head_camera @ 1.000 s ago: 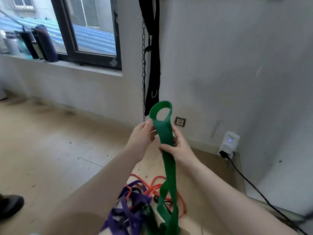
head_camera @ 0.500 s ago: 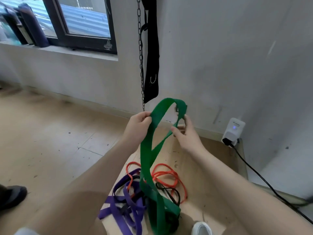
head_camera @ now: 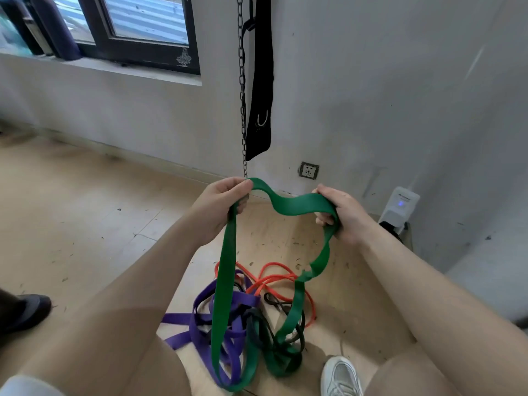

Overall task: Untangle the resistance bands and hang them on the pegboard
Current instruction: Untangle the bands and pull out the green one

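Both hands hold the green band [head_camera: 297, 202] spread between them, above the floor [head_camera: 85, 224].

The left hand [head_camera: 221, 207] has its grip clamped on one end of the upper span; the right hand [head_camera: 341, 214] has its grip clamped on the other. Both sides of the loop hang down into a tangle of purple band [head_camera: 197, 330], orange band [head_camera: 274, 278] and black band [head_camera: 274, 302] lying on the floor, beside a white shoe [head_camera: 340, 377].

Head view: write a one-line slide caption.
Both hands, left hand and right hand, spread a green resistance band open above tangled purple bands and orange bands.
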### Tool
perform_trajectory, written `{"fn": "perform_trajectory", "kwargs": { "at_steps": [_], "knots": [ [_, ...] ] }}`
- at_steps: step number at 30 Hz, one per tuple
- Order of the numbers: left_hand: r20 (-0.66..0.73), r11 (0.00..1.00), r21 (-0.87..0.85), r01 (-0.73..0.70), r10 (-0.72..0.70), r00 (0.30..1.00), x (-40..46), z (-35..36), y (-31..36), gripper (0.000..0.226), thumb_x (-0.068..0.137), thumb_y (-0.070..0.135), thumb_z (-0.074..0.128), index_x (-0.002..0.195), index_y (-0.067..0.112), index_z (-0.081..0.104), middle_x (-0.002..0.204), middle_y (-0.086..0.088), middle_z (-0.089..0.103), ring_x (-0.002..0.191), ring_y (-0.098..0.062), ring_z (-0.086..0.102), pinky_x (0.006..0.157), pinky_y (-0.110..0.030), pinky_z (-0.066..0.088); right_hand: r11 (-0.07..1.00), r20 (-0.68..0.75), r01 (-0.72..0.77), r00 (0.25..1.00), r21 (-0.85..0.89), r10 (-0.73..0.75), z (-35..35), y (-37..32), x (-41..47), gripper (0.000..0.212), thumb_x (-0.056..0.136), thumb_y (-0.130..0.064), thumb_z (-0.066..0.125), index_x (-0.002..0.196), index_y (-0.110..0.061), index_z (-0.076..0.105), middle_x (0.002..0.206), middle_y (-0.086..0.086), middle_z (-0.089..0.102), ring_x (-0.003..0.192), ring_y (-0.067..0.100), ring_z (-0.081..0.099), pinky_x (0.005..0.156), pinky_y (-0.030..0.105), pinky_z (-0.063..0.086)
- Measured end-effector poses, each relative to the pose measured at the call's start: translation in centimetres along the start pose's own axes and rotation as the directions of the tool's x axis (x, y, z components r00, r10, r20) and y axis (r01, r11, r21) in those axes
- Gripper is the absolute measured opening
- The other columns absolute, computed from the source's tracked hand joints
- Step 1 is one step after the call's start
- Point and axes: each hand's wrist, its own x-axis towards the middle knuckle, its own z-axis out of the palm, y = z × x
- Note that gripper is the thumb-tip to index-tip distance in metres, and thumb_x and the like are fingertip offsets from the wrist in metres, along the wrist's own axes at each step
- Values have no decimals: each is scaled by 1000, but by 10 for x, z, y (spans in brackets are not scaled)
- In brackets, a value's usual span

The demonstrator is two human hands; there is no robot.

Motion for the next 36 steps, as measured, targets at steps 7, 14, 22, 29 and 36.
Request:
{"fn": "perform_trajectory", "kwargs": {
  "at_steps": [7,14,22,29,36],
  "knots": [
    [1,959,-264,-108,112,994,-1,6,5,21,79,23,55,93,10,63,65,3,53,66,-11,47,73,-29,41,986,-7,-142,990,87,143,9,13,-2,32,98,-35,42,92,-11,62,55,-5,48,57,13,46,64,26,41],
    [-13,997,0,-78,78,997,-3,23,-1,19,94,19,48,102,24,64,86,-2,58,87,-17,53,96,-43,44,999,254,-31,967,28,23,39,-5,-18,43,91,-50,38,111,-14,51,72,-3,41,63,12,38,67,26,36],
    [84,978,168,-121,108,991,-5,50,-5,22,99,22,38,112,31,54,118,9,60,102,9,56,94,-14,40,988,55,20,998,-152,-12,68,-19,-14,48,93,-52,43,126,-18,41,110,4,58,95,18,58,83,32,49],
    [67,938,314,-144,130,989,-1,51,-15,22,99,27,38,107,19,56,130,4,38,111,-11,51,102,-30,42,989,90,-39,995,-146,52,64,-6,-18,46,94,-55,37,119,-20,54,107,9,66,95,25,65,81,36,53],
    [-162,989,70,-133,143,976,12,48,16,9,98,21,43,102,20,51,86,-1,65,86,-15,64,82,-36,52,907,168,239,967,-348,-190,71,28,-32,38,98,-25,44,135,-17,40,126,-7,54,118,7,50,98,21,40]
  ]
}}
